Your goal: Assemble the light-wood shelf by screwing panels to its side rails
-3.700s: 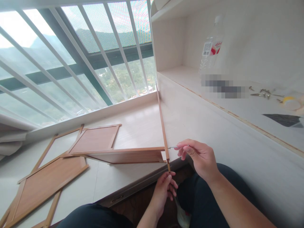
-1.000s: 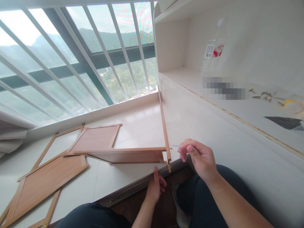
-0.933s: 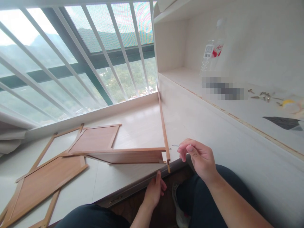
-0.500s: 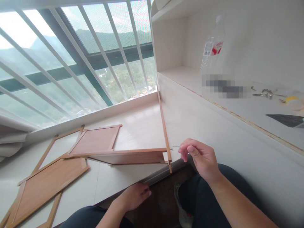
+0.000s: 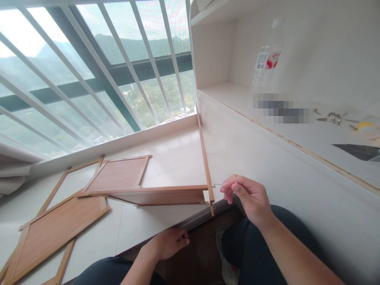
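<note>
- In the head view, the right hand (image 5: 247, 198) pinches a thin metal tool (image 5: 219, 184) between thumb and fingers, its tip at or just beside a screw (image 5: 214, 186); whether it is seated I cannot tell.
- The screw stands out from the right face of a long wooden strip (image 5: 204, 158), so I judge it only partly driven.
- The strip lies on the right of the white platform (image 5: 175, 158), its near end meeting the right end of a framed panel (image 5: 166, 196) standing on edge; this joint appears begun but unfinished.
- The left hand (image 5: 169, 242) is loosely curled at the platform's near edge, with nothing seen in it; whether it grips the edge I cannot tell.
- To the left, a small panel (image 5: 118, 172) and a large panel (image 5: 62, 221) lie among other frame pieces, seemingly left to join.
- Loose screws (image 5: 334, 116) remain unused on the right shelf (image 5: 234, 99).
</note>
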Tool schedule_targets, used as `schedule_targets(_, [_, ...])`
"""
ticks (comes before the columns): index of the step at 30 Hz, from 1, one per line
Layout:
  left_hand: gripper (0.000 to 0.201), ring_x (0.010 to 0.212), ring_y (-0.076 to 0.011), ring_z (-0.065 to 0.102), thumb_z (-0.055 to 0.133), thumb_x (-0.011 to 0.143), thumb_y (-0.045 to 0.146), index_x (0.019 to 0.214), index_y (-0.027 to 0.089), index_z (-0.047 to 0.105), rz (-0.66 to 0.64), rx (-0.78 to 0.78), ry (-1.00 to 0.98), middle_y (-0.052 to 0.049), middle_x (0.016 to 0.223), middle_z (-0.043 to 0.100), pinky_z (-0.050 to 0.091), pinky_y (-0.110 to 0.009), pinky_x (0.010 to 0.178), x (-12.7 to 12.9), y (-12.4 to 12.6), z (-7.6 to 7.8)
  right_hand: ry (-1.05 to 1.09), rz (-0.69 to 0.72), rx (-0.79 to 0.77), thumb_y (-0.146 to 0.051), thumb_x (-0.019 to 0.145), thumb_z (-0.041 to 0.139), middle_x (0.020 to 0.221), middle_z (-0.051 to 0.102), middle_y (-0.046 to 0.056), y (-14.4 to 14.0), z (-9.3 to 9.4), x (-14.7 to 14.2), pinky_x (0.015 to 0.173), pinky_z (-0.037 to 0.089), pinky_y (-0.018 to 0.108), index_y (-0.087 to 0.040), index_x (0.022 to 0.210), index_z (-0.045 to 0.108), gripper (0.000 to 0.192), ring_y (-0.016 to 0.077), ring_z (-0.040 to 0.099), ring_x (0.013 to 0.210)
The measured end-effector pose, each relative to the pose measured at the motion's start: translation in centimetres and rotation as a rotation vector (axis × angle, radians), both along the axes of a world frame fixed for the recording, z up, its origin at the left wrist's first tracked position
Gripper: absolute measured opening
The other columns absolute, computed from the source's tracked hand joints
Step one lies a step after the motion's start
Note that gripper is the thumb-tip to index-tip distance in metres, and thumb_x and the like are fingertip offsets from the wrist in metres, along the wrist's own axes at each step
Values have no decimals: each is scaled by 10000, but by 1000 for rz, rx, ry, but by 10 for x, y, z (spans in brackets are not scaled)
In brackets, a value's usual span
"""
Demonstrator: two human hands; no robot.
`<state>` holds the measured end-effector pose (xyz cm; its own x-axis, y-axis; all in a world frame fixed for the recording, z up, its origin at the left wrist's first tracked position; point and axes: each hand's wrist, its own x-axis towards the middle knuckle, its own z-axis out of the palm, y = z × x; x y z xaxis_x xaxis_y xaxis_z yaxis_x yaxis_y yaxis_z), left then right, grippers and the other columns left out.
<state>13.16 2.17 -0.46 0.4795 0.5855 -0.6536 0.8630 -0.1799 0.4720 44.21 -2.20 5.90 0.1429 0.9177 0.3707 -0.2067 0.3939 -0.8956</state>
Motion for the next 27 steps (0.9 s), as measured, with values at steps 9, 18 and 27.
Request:
schedule_targets(9, [488, 1127, -373, 716, 458, 991, 534, 1251, 267, 772, -120, -7, 82, -118, 1215, 788, 496, -455, 977, 5, 0, 3, -18, -22, -52, -348, 1040, 687, 933, 822, 69, 0, 9, -4, 569, 592, 211, -242, 1060, 852, 197, 132, 720, 703])
schedule_targets(18, [505, 1159, -375, 714, 441, 992, 525, 1269, 247, 758, -149, -13, 113, -122, 1251, 780, 513, -480, 1015, 7, 2, 6, -58, -103, -66, -326, 1021, 713, 903, 839, 65, 2, 12, -4, 560, 606, 208, -256, 1091, 861, 179, 124, 713, 661])
schedule_targets(27, [496, 1158, -368, 716, 448, 989, 544, 1249, 265, 765, -141, -9, 104, -113, 1250, 781, 514, -465, 1010, 5, 2, 0, -123, -126, -34, -319, 1036, 691, 941, 819, 55, 0, 9, 2, 580, 596, 215, -267, 1059, 859, 177, 129, 700, 703])
